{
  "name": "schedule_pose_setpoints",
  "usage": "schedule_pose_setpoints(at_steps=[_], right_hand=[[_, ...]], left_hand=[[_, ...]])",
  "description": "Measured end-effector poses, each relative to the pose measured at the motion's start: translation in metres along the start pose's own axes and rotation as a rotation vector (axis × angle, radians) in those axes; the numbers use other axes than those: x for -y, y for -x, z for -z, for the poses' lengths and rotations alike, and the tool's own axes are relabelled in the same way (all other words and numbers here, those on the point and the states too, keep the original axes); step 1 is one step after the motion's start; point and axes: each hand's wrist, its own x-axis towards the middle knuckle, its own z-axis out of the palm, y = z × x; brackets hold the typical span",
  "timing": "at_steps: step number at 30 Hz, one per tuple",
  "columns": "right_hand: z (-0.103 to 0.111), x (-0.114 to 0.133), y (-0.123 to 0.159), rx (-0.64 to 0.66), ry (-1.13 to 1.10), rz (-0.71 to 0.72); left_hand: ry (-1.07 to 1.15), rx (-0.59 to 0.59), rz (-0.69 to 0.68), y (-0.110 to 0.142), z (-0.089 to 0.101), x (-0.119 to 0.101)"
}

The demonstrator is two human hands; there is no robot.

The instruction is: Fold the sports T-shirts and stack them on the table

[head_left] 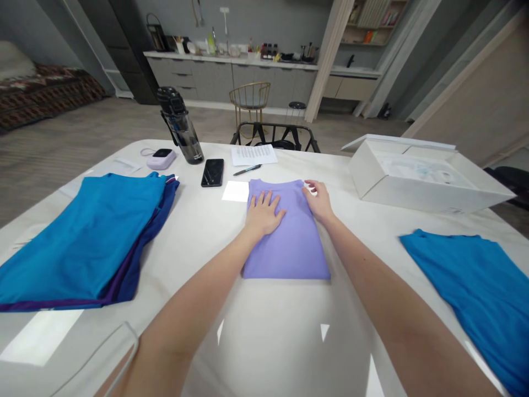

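A lavender shirt [289, 251], folded into a neat panel, lies flat on the white table in front of me. My left hand [264, 214] rests palm down on its upper left part, fingers spread. At the shirt's top right corner, the thumb and fingertips of my right hand [319, 199] are bent round the fabric edge. To the left is a stack of folded clothes with a blue shirt [91, 231] on top and dark blue and purple layers beneath. Another blue shirt [479, 281] lies at the right, partly cut off by the frame.
Beyond the lavender shirt are a phone [212, 172], a pen [248, 170] and a printed sheet [254, 155]. A dark bottle [184, 132] stands near a small lilac device [161, 159]. An open white box [430, 184] sits back right. A pale cable [131, 342] crosses by my left forearm.
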Motion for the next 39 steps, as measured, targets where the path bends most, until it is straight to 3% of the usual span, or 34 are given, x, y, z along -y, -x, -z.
schedule_pose_setpoints(at_steps=[5, 10, 16, 20, 26, 31, 39], right_hand=[[0.004, 0.034, 0.051, 0.183, -0.049, 0.224], [-0.005, 0.06, 0.106, 0.316, 0.226, 0.1], [-0.005, 0.064, 0.12, 0.273, 0.491, 0.005], [-0.005, 0.069, 0.118, 0.293, 0.525, -0.017], [-0.001, 0.075, 0.121, 0.388, 0.563, -0.08], [0.006, 0.081, 0.142, 0.4, 0.567, -0.104], [0.022, 0.087, 0.189, 0.365, 0.563, -0.063]], left_hand=[[-0.149, 0.027, -0.016, 0.001, 0.003, -0.003], [-0.248, 0.03, -0.009, 0.001, 0.004, -0.003], [-0.199, -0.071, -0.14, 0.004, 0.017, -0.009], [-0.12, -0.139, -0.117, 0.037, 0.015, -0.031], [-0.144, -0.014, -0.014, 0.099, -0.004, -0.052], [-0.249, -0.05, 0.029, 0.117, -0.004, -0.049], [-0.267, 0.01, 0.02, 0.138, -0.001, -0.046]])
